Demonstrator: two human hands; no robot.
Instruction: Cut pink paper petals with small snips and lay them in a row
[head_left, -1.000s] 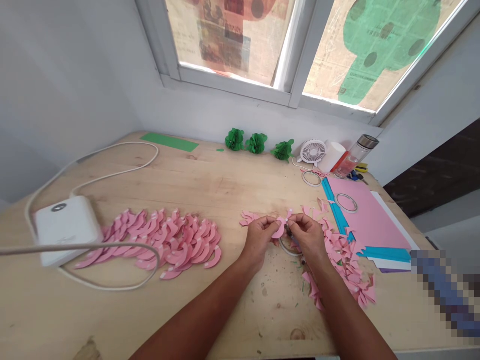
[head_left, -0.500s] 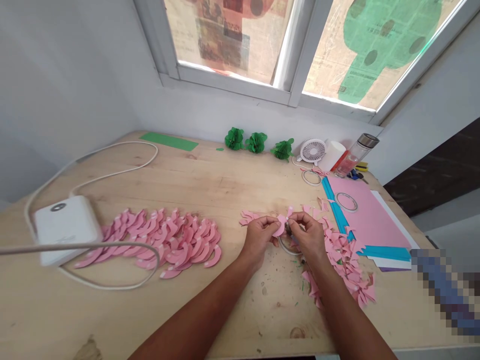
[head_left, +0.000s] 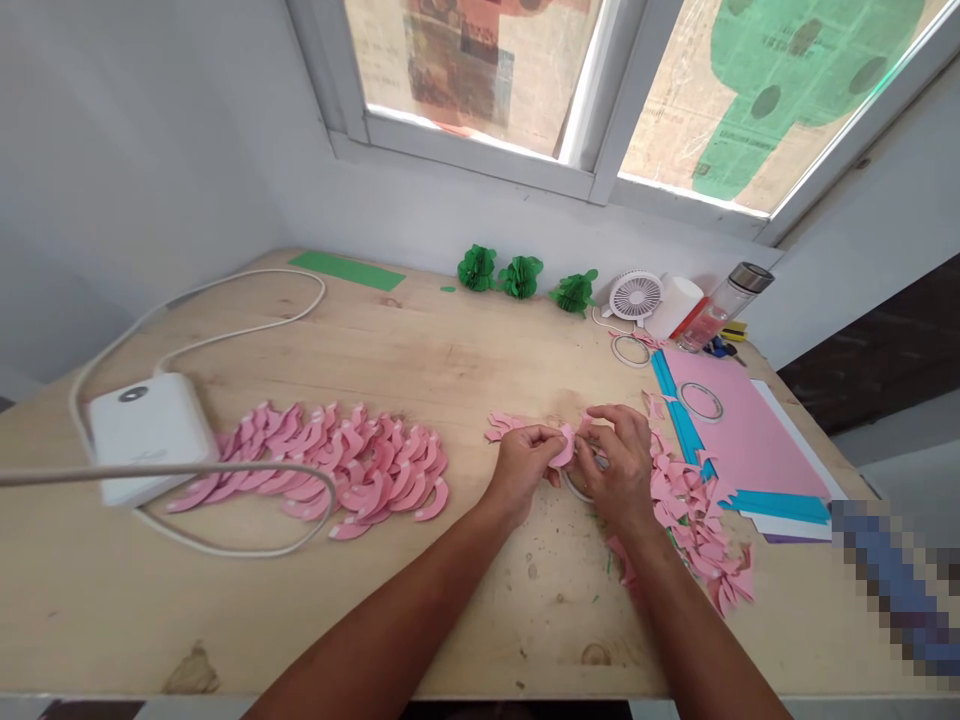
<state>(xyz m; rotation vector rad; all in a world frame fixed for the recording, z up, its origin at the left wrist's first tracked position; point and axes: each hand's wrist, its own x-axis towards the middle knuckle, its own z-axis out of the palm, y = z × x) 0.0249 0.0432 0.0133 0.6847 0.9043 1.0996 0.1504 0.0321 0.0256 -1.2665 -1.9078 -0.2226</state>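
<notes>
My left hand (head_left: 525,465) is closed in a pinch on a curved pink paper piece (head_left: 565,450), held over the table. Close beside it, my right hand (head_left: 621,465) has its fingers bent and apart, with the thumb near the paper's right edge; I make out nothing gripped in it. A tape roll (head_left: 574,490) lies beneath the hands, partly covered by them. To the left spreads a pile of curved pink paper pieces (head_left: 390,470) with pale tabs at their ends. Pink paper scraps (head_left: 697,520) lie by my right forearm.
A white power bank (head_left: 150,430) and its looping cable (head_left: 285,468) are at the left. Along the wall sit green paper balls (head_left: 521,277), a small fan (head_left: 635,297) and a glass bottle (head_left: 727,305). Pink sheets (head_left: 757,440) lie on the right, bearing another tape ring (head_left: 701,401).
My right hand has loosened its pinch and spread its fingers, turning slightly beside the paper. The left hand still holds the pink piece. The camera view has shifted a little.
</notes>
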